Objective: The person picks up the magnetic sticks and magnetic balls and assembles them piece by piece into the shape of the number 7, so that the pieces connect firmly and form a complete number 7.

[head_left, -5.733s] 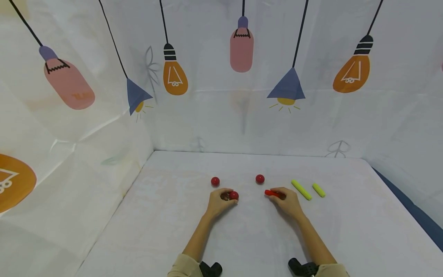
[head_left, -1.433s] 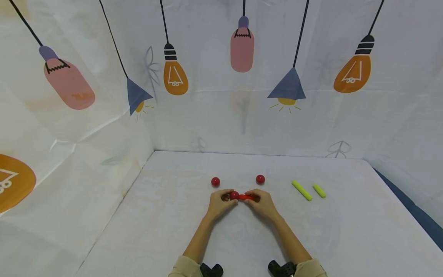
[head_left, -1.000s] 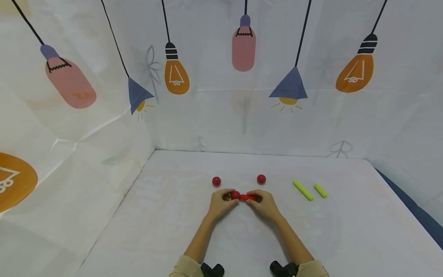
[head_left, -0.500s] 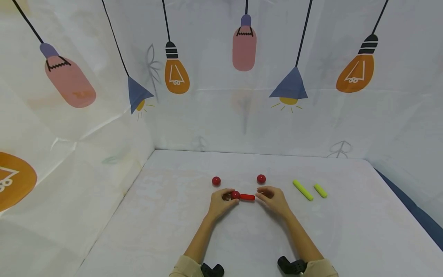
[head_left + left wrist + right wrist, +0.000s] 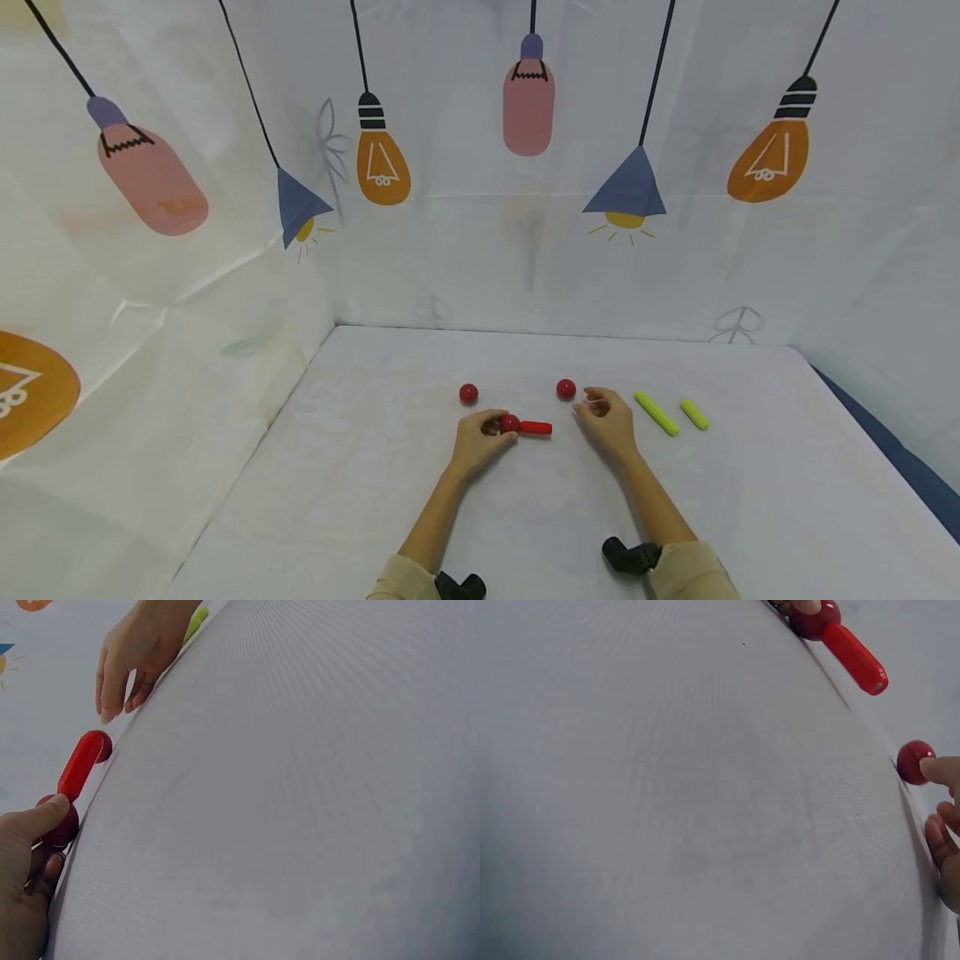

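My left hand pinches a dark red ball between thumb and fingers, low over the table. From the ball's right side a bright red stick sticks out level, its end joined to the ball; the left wrist view shows the same stick reaching away from the thumb. My right hand holds nothing, thumb and fingers apart, just right of a second red ball. In the right wrist view a fingertip overlaps that ball.
A third red ball lies behind my left hand. Two yellow-green sticks, one longer and one shorter, lie to the right of my right hand. A white cloth printed with lamps rises behind the table.
My right hand brought the red stick leftward to the ball in my left hand, let go of it, then moved right and back toward the second ball. The left hand stayed in place.
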Demonstrator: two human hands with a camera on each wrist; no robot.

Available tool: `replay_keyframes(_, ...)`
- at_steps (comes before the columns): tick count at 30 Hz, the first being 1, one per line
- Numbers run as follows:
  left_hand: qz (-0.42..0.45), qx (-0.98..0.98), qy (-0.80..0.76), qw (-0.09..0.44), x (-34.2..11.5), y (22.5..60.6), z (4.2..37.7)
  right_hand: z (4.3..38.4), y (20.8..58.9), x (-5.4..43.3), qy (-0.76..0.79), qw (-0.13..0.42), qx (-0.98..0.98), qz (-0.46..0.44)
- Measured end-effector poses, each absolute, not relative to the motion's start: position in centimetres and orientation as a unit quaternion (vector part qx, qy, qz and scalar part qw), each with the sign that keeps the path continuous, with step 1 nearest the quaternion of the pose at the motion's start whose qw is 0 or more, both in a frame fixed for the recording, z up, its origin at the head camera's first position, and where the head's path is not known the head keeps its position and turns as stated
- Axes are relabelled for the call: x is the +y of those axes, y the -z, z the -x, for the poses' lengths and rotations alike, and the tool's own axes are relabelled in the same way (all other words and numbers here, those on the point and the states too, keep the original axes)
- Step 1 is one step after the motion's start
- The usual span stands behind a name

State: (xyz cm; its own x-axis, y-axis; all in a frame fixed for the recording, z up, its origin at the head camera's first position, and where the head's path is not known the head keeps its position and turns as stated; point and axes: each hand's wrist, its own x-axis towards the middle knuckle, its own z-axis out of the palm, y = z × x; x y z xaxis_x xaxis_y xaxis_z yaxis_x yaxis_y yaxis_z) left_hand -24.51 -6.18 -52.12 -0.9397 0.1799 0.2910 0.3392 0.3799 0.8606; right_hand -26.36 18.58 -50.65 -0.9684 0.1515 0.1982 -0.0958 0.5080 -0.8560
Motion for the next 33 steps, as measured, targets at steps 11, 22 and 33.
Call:
replay_keyframes(11, 0.154, -0.824, 0.54, 0.077, -6.2, 52.1, 24.5, 27.8, 50.6, 18.5, -0.472, 0.076, -0.878, -0.006)
replay_keyframes(22, 0.156, -0.824, 0.538, 0.083, -6.1, 52.5, 24.6, 29.1, 51.0, 18.4, -0.466, 0.087, -0.88, -0.024)
replay_keyframes(33, 0.163, -0.822, 0.539, 0.088, -6.1, 52.4, 24.6, 29.4, 50.5, 18.1, -0.467, 0.056, -0.881, -0.042)
